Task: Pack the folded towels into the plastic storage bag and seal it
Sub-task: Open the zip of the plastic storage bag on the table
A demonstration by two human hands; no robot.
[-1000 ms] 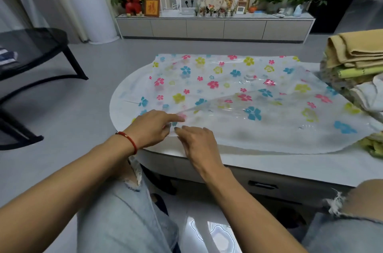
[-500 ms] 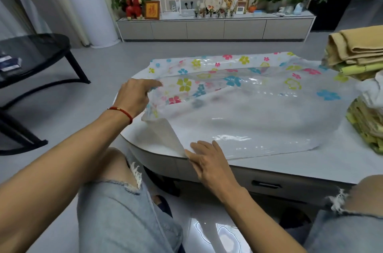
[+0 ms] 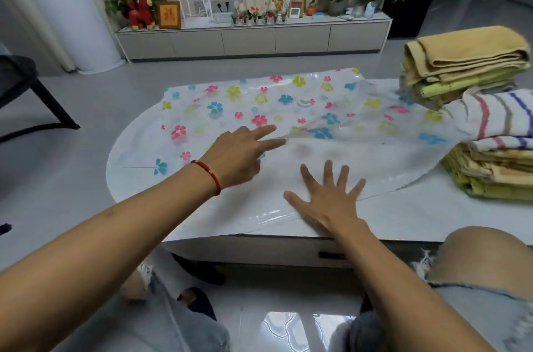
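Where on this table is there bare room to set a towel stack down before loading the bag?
Bare tabletop shows along the near edge, between the right hand and the lower towel stack. A narrow strip lies left of the floral storage bag. The bag covers the middle; the right end is crowded with the striped towel and the upper yellow stack.

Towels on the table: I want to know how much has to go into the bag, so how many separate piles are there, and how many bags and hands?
Towel piles: 2, the far pile and the near pile
Plastic storage bag: 1
Hands: 2, left hand, right hand
Total: 5
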